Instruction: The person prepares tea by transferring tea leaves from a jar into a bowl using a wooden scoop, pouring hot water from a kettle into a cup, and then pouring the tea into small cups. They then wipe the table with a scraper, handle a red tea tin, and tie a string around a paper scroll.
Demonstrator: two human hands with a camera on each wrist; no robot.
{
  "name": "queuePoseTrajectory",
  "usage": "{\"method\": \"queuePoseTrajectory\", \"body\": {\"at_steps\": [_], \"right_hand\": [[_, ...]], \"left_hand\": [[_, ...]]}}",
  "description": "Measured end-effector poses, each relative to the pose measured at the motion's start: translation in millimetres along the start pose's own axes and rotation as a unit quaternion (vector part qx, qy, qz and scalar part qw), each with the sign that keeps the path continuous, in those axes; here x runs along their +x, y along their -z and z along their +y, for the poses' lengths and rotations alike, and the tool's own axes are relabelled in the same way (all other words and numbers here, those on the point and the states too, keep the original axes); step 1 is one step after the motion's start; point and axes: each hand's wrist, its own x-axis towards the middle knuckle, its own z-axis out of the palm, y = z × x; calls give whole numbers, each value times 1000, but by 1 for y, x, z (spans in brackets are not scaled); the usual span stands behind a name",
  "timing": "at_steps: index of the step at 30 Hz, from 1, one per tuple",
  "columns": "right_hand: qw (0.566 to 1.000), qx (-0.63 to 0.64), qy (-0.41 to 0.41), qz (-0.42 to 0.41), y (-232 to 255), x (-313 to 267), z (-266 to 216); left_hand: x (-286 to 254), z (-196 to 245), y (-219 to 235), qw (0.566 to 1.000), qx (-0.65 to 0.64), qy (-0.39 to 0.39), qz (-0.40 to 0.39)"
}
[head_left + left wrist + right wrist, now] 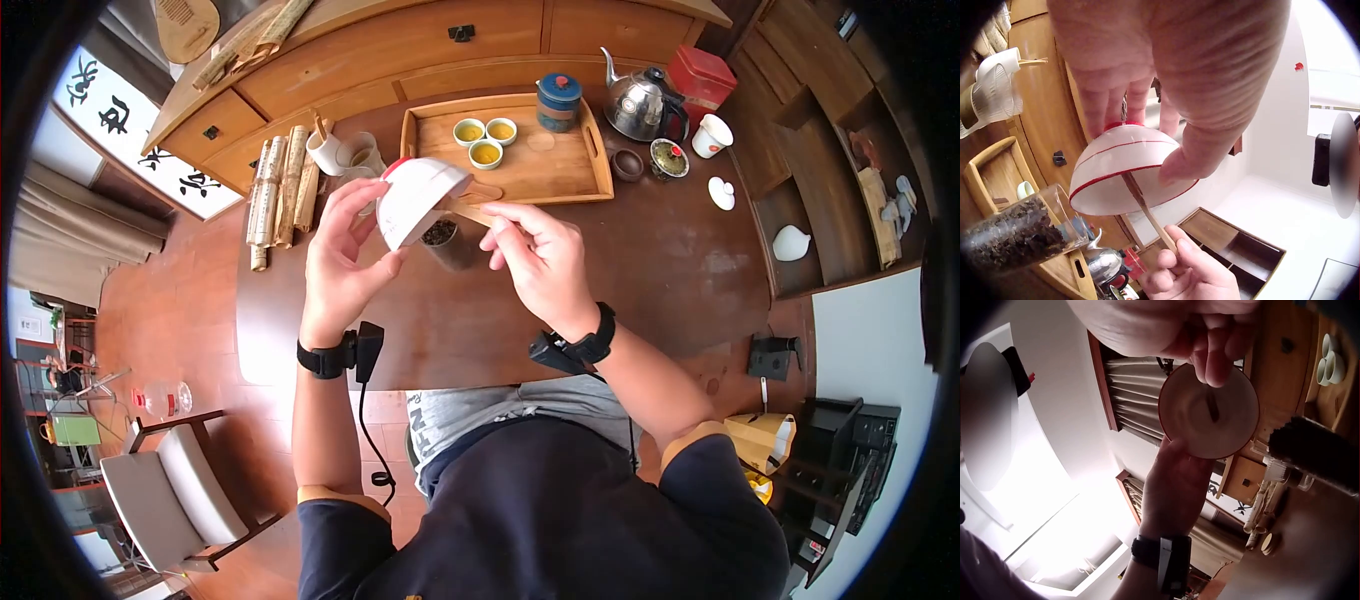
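Note:
My left hand (345,258) grips a white bowl (418,200) with a red foot and red rim, fingers at the foot and thumb by the rim. The bowl is tipped on its side, its mouth facing right and down. My right hand (548,262) pinches a slim wooden tea scoop (1155,224), whose far end reaches inside the bowl. The right wrist view shows the bowl's pale inside (1235,428) with no leaves visible. Below the bowl stands a clear glass (1016,232) holding dark, dry tea leaves, partly hidden in the head view.
Behind is a wooden tray (560,185) with three small cups (486,153) of yellow tea and a blue jar (559,102). A steel kettle (645,105), lidded bowl (669,158) and white cup (712,136) stand right. Bamboo scrolls (280,190) lie left.

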Motion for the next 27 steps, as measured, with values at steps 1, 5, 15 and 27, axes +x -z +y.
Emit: {"method": "queuePoseTrajectory", "body": {"at_steps": [1,5,15,27], "right_hand": [[1000,10,5,-2,-3,2,4],[999,-45,-7,-5,2,-4,11],[999,-37,-9,12,21,-20,5],[994,-107,-14,-1,17,-13,3]], "left_hand": [[0,0,0,1000,-15,4,4],[1,1,0,999,-28,5,18],[-1,-2,-2,999,1,-24,20],[-6,4,1,998,56,-37,11]]}}
